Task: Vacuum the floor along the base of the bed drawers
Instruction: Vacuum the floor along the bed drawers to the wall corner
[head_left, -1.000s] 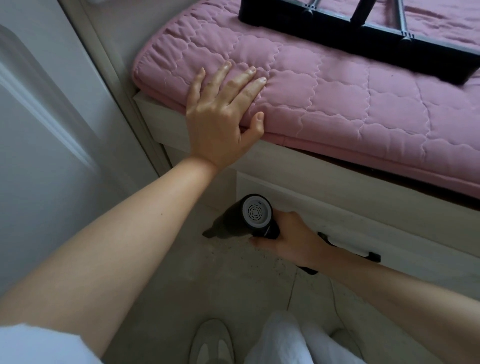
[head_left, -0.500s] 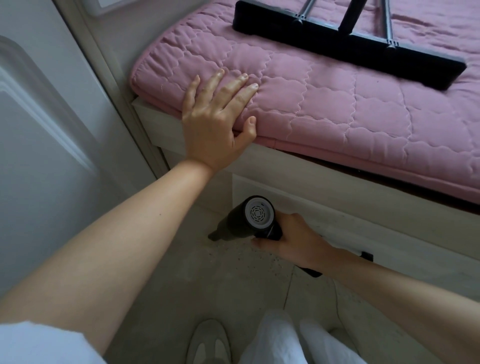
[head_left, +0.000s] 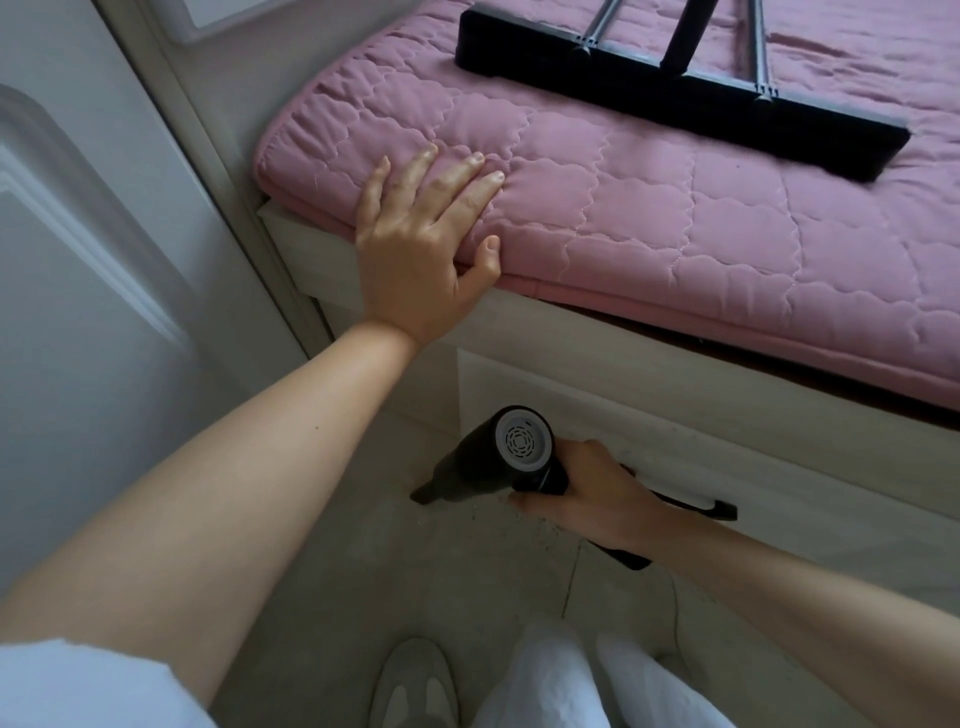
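Note:
A black handheld vacuum (head_left: 480, 465) with a grey vented rear cap is gripped by my right hand (head_left: 597, 493). Its nozzle tip points down-left and sits on the pale tiled floor (head_left: 363, 561) near the left end of the white bed drawer front (head_left: 779, 478). A black drawer handle (head_left: 719, 509) shows just behind my wrist. My left hand (head_left: 421, 249) lies flat, fingers spread, on the corner of the pink quilted mattress pad (head_left: 675, 218), holding nothing. Specks of debris lie on the floor under my right hand.
A black flat mop head (head_left: 675, 98) with metal rods lies on the mattress pad at the top. A white door (head_left: 78, 260) and its frame (head_left: 208, 171) stand at the left. My slippered foot (head_left: 415, 686) and white trousers are at the bottom.
The view has shifted downward, showing more of the mop head. The vacuum and my right hand have edged slightly right along the drawer base. My left hand stays on the mattress corner.

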